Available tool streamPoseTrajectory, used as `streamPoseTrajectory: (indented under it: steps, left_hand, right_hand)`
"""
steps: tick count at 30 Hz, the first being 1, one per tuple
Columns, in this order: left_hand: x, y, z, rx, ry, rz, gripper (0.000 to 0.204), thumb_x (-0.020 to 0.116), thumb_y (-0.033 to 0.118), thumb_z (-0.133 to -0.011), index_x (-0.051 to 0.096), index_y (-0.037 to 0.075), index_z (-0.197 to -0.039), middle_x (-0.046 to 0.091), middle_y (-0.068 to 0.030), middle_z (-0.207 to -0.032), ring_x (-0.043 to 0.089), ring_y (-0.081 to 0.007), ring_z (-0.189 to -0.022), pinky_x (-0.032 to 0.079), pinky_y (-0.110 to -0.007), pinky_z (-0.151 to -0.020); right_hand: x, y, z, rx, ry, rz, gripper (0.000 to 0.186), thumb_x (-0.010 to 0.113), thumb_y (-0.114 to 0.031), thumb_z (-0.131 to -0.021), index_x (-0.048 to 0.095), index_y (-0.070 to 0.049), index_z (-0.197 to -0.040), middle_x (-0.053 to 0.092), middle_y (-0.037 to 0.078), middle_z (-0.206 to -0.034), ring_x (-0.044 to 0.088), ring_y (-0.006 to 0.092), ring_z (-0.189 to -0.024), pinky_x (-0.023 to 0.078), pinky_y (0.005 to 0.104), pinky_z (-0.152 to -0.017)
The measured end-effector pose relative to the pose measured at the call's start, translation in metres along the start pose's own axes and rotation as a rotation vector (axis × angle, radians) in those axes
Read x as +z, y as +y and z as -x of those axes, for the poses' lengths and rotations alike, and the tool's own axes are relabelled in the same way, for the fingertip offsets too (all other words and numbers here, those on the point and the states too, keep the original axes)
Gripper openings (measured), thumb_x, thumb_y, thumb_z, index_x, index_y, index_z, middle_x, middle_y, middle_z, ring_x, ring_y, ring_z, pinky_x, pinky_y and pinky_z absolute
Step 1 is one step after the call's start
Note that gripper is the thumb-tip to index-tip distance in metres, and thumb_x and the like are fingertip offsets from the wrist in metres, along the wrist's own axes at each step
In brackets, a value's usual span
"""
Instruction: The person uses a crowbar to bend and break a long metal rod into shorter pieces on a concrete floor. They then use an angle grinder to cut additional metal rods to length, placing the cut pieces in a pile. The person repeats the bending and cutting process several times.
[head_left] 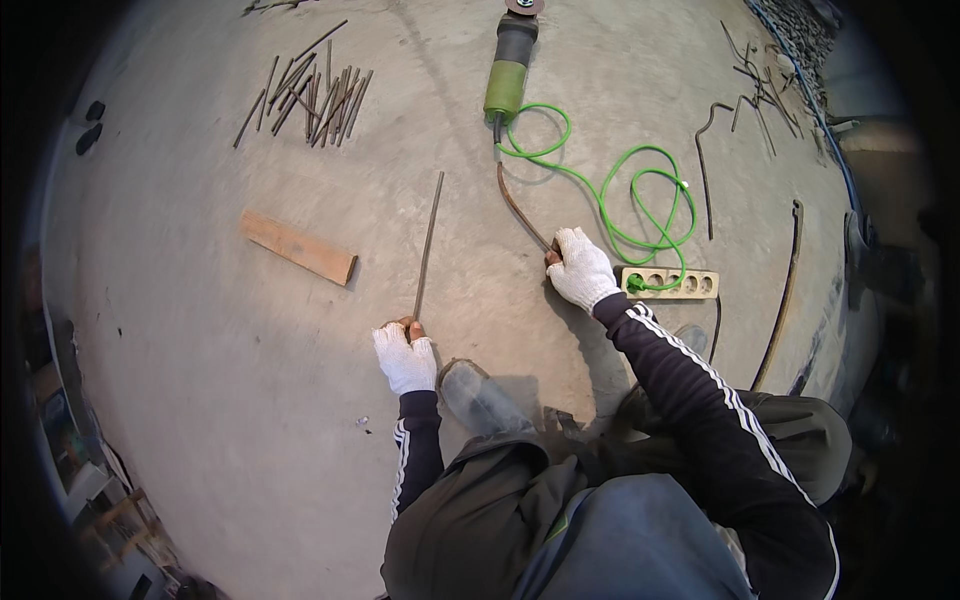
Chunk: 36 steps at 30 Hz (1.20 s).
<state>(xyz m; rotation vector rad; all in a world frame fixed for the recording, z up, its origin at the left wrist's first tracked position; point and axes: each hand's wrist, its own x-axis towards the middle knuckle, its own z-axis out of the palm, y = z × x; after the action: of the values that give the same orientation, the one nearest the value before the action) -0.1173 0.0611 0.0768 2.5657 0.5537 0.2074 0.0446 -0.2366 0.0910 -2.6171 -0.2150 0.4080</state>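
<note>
My left hand [405, 358], in a white fingerless glove, is closed round the lower end of a straight thin steel rod [430, 245] that points away from me. In the same kind of glove, my right hand [582, 268] grips the near end of a rusty, slightly curved rod [518, 208]. The far end of that rod reaches close to the cable of a green angle grinder [508, 80], which lies on the floor. The two rods are apart from each other.
A wooden block [298, 246] lies to the left, short cut rods [325, 100] behind it. Beside my right wrist is a power strip [672, 282] with a looped green cord [604, 195] plugged in. Bent rods [765, 90] and a long bar [780, 300] lie right.
</note>
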Motion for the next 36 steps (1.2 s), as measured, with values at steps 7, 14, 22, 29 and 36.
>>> streamPoseTrajectory:
  steps: [7,14,22,29,36]
  left_hand:
    - [-0.003,0.062,-0.029,-0.329,-0.179,0.675,0.036,0.067,0.030,-0.107,0.070,0.000,-0.127,0.070,-0.0103,-0.109,0.065,-0.0177,-0.097,0.053,-0.034,-0.088]
    - [-0.006,0.103,-0.070,-0.484,-0.565,1.290,0.047,0.061,0.032,-0.110,0.060,-0.003,-0.143,0.069,-0.0109,-0.119,0.068,-0.0168,-0.105,0.055,-0.030,-0.088]
    - [-0.010,0.047,-0.085,-0.610,-0.467,1.027,0.031,0.067,0.026,-0.106,0.071,-0.001,-0.122,0.069,-0.0023,-0.089,0.068,-0.0106,-0.077,0.054,-0.026,-0.067]
    - [0.003,-0.017,-0.080,-0.197,-0.174,0.197,0.026,0.063,0.028,-0.102,0.065,0.002,-0.099,0.068,-0.0269,-0.092,0.066,-0.0489,-0.091,0.053,-0.051,-0.079]
    - [-0.006,-0.027,-0.076,-0.233,-0.095,0.177,0.026,0.064,0.028,-0.102,0.064,0.002,-0.100,0.069,-0.0263,-0.096,0.068,-0.0468,-0.095,0.053,-0.052,-0.081]
  right_hand:
    - [-0.019,-0.045,0.001,0.244,-0.394,-0.874,0.022,0.069,-0.025,-0.102,0.062,-0.004,-0.103,0.060,0.003,-0.078,0.058,0.0153,-0.070,0.048,0.0322,-0.066]
    - [-0.007,-0.095,0.019,0.191,-0.632,-1.085,0.023,0.067,-0.030,-0.107,0.064,-0.007,-0.105,0.060,-0.001,-0.083,0.054,0.0082,-0.065,0.044,0.0258,-0.058]
    - [0.007,-0.083,0.021,0.228,-0.478,-0.731,0.025,0.061,-0.028,-0.106,0.067,-0.003,-0.106,0.066,0.004,-0.085,0.063,0.0137,-0.077,0.051,0.0311,-0.072]
    - [0.019,-0.060,0.021,0.230,-0.465,-0.637,0.022,0.065,-0.024,-0.102,0.069,-0.003,-0.105,0.068,0.007,-0.085,0.063,0.0159,-0.082,0.051,0.0324,-0.077]
    - [0.021,-0.059,0.030,0.036,-0.398,-0.416,0.018,0.068,-0.021,-0.098,0.067,-0.004,-0.105,0.071,0.017,-0.089,0.069,0.0299,-0.085,0.053,0.0394,-0.080]
